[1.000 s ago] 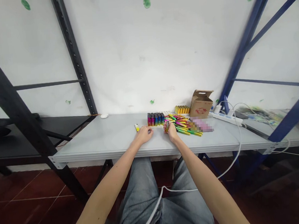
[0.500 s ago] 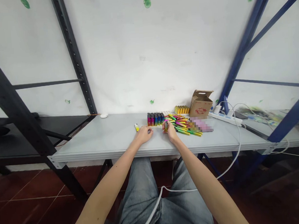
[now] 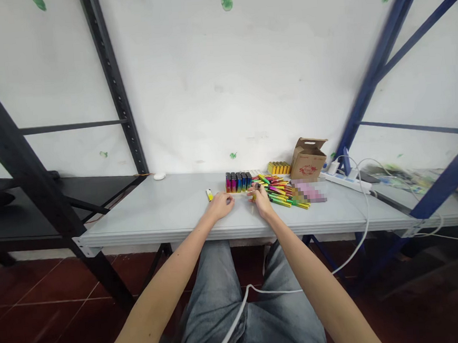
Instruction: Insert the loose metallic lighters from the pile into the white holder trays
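My left hand (image 3: 220, 206) rests on the grey table with curled fingers, just in front of a block of upright, shiny lighter-like cylinders (image 3: 238, 182); whatever its fingers may pinch is too small to make out. My right hand (image 3: 261, 200) is closed around a small dark-topped cylinder, mostly hidden by the fingers. Right beside it lies a loose pile of shiny yellow, green, pink and red cylinders (image 3: 280, 190). A yellow and white lighter-like piece (image 3: 209, 195) lies left of my left hand.
Behind the pile are a yellow block of cylinders (image 3: 278, 167) and an open cardboard box (image 3: 308, 159). A white power strip (image 3: 345, 181) with cables lies on the right. Dark and blue metal posts flank the table (image 3: 169, 223). Another person's arm shows at far right.
My right hand has shifted its fingers slightly, and the dark top of the held cylinder is tilted differently. My left hand has stayed in place.
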Tool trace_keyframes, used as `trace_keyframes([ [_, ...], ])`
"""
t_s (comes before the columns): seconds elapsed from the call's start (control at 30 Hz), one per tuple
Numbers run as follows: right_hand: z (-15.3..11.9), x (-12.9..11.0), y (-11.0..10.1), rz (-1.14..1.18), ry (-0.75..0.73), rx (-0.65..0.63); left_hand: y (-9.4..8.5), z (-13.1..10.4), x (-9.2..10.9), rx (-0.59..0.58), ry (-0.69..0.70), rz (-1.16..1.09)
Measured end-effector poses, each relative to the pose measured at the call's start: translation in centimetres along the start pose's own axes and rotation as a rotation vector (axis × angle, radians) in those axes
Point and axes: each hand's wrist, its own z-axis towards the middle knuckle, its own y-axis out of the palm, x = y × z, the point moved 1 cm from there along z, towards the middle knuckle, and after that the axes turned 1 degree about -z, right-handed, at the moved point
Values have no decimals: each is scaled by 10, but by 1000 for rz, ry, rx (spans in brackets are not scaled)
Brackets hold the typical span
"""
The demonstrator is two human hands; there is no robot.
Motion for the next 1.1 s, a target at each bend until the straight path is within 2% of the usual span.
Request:
trace_keyframes([
  [0.27, -1, 2, 1, 38, -17, -86, -2, -1, 2, -2, 3, -6],
  [0.47, 2, 5, -1, -153, -179, -134, -2, -1, 2, 3, 5, 1],
  [0.67, 3, 1, -3, -370, -385, -41, -4, -3, 4, -5, 10, -13],
  [0.73, 1, -1, -4, -437, -398, -15, -5, -3, 5, 17, 17, -30],
  [0.8, 1, 0, -5, -439, -352, -36, -9, -4, 7, 98, 10, -14],
  [0.9, 2, 4, -5, -346, -265, -97, -16, -5, 5, 289, -83, 81],
  [0.97, 5, 8, -5, -254, -234, -76, -20, -5, -1, 357, -203, 144],
  [1.03, 9, 11, -5, -172, -219, -21, -23, -5, -8, 337, -347, 179],
  [1.1, 14, 13, -3, -120, -225, 33, -24, -5, -15, 269, -482, 188],
])
